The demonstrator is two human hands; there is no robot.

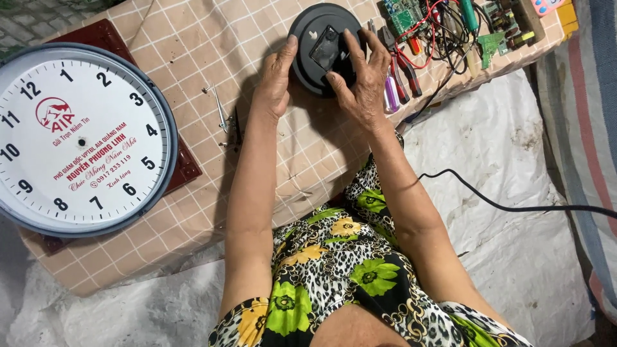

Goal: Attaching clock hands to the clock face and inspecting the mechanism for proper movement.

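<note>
Both hands, left [275, 80] and right [361, 82], grip round black plastic clock back [316, 33] on checked-cloth bench [193, 45]. Large white round clock face [80, 138] well left; pliers [402, 67] and green circuit boards [405, 14] just right.

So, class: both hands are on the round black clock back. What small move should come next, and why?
Probably press or lift the small black box at the middle of the clock back. The right hand has its fingers on that box, while the left hand steadies the rim.
</note>
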